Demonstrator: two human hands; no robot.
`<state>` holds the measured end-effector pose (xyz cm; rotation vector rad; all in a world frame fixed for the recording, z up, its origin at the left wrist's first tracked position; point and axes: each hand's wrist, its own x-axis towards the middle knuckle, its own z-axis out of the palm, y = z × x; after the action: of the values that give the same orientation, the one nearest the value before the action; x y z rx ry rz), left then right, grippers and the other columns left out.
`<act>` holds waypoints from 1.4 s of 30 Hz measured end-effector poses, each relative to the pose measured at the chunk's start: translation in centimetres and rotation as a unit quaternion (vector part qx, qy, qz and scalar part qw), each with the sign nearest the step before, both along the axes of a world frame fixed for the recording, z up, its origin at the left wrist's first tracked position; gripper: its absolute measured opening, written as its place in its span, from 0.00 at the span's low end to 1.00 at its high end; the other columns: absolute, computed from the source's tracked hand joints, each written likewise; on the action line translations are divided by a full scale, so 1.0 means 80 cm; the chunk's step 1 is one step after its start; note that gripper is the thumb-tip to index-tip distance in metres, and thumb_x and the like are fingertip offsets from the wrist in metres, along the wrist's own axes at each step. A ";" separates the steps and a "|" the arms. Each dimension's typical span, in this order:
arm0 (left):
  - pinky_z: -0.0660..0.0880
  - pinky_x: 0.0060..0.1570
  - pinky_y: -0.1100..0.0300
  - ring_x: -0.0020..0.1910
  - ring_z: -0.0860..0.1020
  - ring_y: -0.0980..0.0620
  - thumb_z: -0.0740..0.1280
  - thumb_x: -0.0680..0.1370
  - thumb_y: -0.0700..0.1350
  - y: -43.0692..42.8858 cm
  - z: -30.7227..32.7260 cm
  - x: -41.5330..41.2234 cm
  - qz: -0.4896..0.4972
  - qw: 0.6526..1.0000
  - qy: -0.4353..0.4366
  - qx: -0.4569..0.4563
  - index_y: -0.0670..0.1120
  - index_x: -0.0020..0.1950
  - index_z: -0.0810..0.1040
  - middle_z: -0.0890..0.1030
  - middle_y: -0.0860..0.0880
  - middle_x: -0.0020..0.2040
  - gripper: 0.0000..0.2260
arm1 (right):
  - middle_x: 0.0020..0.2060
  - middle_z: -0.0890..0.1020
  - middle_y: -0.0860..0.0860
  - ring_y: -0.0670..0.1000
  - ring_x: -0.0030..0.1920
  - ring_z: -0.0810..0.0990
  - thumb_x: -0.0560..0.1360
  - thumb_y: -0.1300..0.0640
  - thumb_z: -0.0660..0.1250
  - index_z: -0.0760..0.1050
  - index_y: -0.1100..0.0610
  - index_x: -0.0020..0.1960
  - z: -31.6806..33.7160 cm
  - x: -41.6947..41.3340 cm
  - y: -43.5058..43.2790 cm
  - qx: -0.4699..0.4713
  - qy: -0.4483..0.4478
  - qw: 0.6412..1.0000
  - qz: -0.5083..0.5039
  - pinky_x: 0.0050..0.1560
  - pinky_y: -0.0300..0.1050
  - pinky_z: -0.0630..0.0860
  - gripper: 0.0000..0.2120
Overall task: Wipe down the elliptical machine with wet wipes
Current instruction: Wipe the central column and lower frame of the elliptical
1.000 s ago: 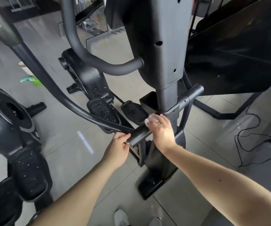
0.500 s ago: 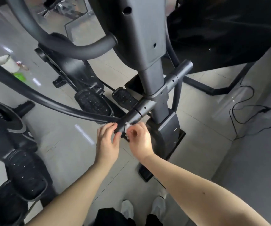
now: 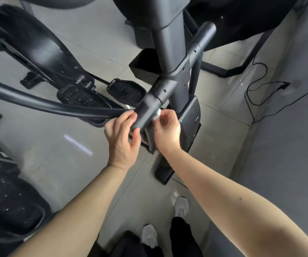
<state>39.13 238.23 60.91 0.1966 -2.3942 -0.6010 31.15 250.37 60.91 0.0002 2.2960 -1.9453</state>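
Gym, elliptical machine (image 3: 169,52), tiled floor (image 3: 56,154)

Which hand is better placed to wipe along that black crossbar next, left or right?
Right, probably. The right hand pinches the white wipe against the crossbar, while the left hand holds no wipe and grips the crossbar's near end, seemingly steadying it.

crumpled white wipe (image 3: 157,115) against black elliptical crossbar (image 3: 148,108) (matte, tilted)
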 end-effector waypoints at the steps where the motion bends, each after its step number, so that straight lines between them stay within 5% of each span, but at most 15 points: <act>1: 0.69 0.63 0.41 0.59 0.73 0.39 0.63 0.82 0.42 -0.001 -0.003 -0.002 -0.002 1.000 0.012 0.002 0.40 0.66 0.79 0.78 0.46 0.68 0.14 | 0.46 0.82 0.44 0.40 0.47 0.82 0.81 0.58 0.67 0.75 0.52 0.50 -0.003 0.001 -0.003 0.005 0.004 1.000 -0.007 0.49 0.33 0.77 0.02; 10: 0.72 0.60 0.43 0.58 0.72 0.41 0.62 0.81 0.44 -0.005 -0.030 -0.021 -0.020 0.990 0.138 0.032 0.38 0.61 0.81 0.80 0.44 0.63 0.15 | 0.48 0.85 0.44 0.40 0.49 0.83 0.81 0.57 0.68 0.82 0.54 0.53 -0.036 0.013 -0.001 -0.010 0.063 0.998 0.007 0.54 0.34 0.78 0.05; 15: 0.72 0.57 0.47 0.55 0.73 0.43 0.62 0.81 0.47 -0.008 -0.042 -0.031 -0.009 0.978 0.208 0.013 0.41 0.58 0.83 0.82 0.47 0.58 0.14 | 0.52 0.84 0.42 0.46 0.52 0.83 0.78 0.56 0.73 0.82 0.51 0.46 -0.062 0.006 0.001 -0.034 0.146 0.989 0.018 0.57 0.49 0.81 0.02; 20: 0.71 0.55 0.45 0.54 0.73 0.45 0.65 0.79 0.45 -0.007 -0.053 -0.039 0.007 0.961 0.275 -0.010 0.44 0.56 0.83 0.81 0.49 0.51 0.10 | 0.45 0.82 0.45 0.47 0.42 0.79 0.74 0.54 0.77 0.79 0.50 0.42 -0.085 -0.003 -0.001 -0.048 0.223 0.973 0.037 0.47 0.44 0.77 0.07; 24: 0.70 0.56 0.51 0.53 0.72 0.51 0.64 0.79 0.46 -0.009 -0.062 -0.046 0.003 0.945 0.328 -0.002 0.44 0.53 0.83 0.79 0.51 0.48 0.10 | 0.40 0.84 0.55 0.49 0.40 0.84 0.73 0.59 0.78 0.77 0.55 0.53 -0.103 -0.021 0.002 -0.149 0.263 0.950 0.076 0.45 0.41 0.81 0.13; 27: 0.69 0.58 0.50 0.53 0.69 0.55 0.61 0.78 0.51 -0.004 -0.065 -0.050 0.018 0.941 0.338 0.026 0.49 0.51 0.83 0.77 0.55 0.46 0.12 | 0.42 0.85 0.52 0.50 0.43 0.84 0.75 0.51 0.76 0.80 0.53 0.51 -0.127 -0.037 0.006 -0.114 0.305 0.943 0.075 0.46 0.42 0.81 0.10; 33: 0.66 0.63 0.51 0.55 0.68 0.55 0.56 0.75 0.57 -0.004 -0.073 -0.052 -0.002 0.930 0.363 0.056 0.54 0.49 0.82 0.77 0.59 0.47 0.16 | 0.43 0.86 0.54 0.53 0.46 0.86 0.79 0.55 0.73 0.81 0.60 0.50 -0.150 -0.056 0.023 -0.203 0.322 0.923 0.051 0.48 0.46 0.81 0.08; 37: 0.65 0.68 0.48 0.61 0.69 0.54 0.61 0.80 0.59 -0.011 -0.084 -0.050 -0.020 0.932 0.355 0.065 0.54 0.63 0.82 0.76 0.59 0.57 0.18 | 0.42 0.87 0.51 0.52 0.47 0.86 0.76 0.57 0.75 0.84 0.56 0.48 -0.141 -0.041 0.016 -0.160 0.351 0.922 0.045 0.54 0.48 0.82 0.04; 39: 0.67 0.68 0.47 0.64 0.69 0.53 0.65 0.82 0.54 -0.012 -0.106 -0.043 -0.017 0.909 0.412 0.060 0.50 0.69 0.78 0.73 0.55 0.64 0.17 | 0.42 0.86 0.50 0.50 0.45 0.85 0.75 0.57 0.76 0.85 0.55 0.48 -0.140 -0.035 0.006 -0.136 0.362 0.921 0.039 0.51 0.43 0.82 0.03; 42: 0.71 0.62 0.56 0.58 0.75 0.46 0.65 0.82 0.42 -0.011 -0.158 -0.041 -0.051 0.885 0.457 0.072 0.44 0.65 0.78 0.73 0.51 0.63 0.13 | 0.41 0.85 0.50 0.48 0.42 0.84 0.75 0.56 0.76 0.83 0.54 0.46 -0.161 -0.029 -0.005 -0.115 0.375 0.920 0.012 0.46 0.40 0.80 0.03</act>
<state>35.88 237.32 48.26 -0.1371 -1.4478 -0.7151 28.81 249.94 48.07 -0.9464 2.3855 -2.4938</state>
